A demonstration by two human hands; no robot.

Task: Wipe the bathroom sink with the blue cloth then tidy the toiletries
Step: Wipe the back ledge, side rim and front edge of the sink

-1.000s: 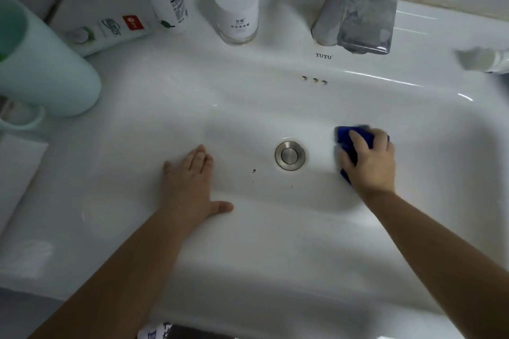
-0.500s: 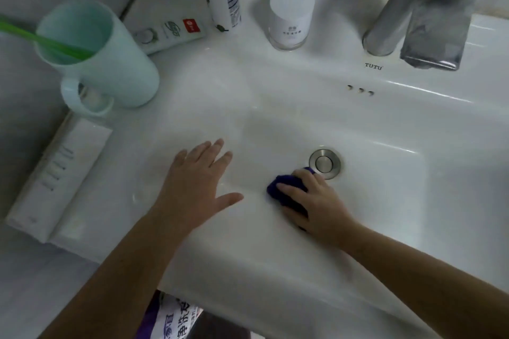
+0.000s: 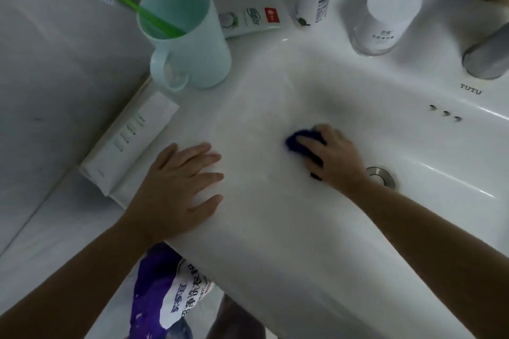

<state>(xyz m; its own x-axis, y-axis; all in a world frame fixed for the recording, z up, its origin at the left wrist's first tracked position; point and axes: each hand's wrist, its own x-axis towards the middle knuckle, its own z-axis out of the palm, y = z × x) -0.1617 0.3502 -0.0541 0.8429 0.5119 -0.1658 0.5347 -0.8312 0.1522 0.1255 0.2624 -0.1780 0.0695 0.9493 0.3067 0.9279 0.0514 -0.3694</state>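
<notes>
since half a second ago the right hand (image 3: pixel 338 158) has carried the blue cloth (image 3: pixel 296 142) from beside the drain (image 3: pixel 382 175) up the left slope of the sink (image 3: pixel 275 228), now about ten o'clock of the drain, gripping the bunched cloth and pressing it down. the left hand (image 3: pixel 179 184) lies flat and released on the rim at eight o'clock of the cloth — a brace only. risk, i judge: a stroke running on toward eleven o'clock could clip the mug (image 3: pixel 192 44), whose toothbrush (image 3: pixel 129 4) leans far out — an easy topple.

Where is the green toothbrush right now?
Upper left of the head view: the green toothbrush leans in the mint cup on the sink's left rim, beside the lying toothpaste tube.
</notes>
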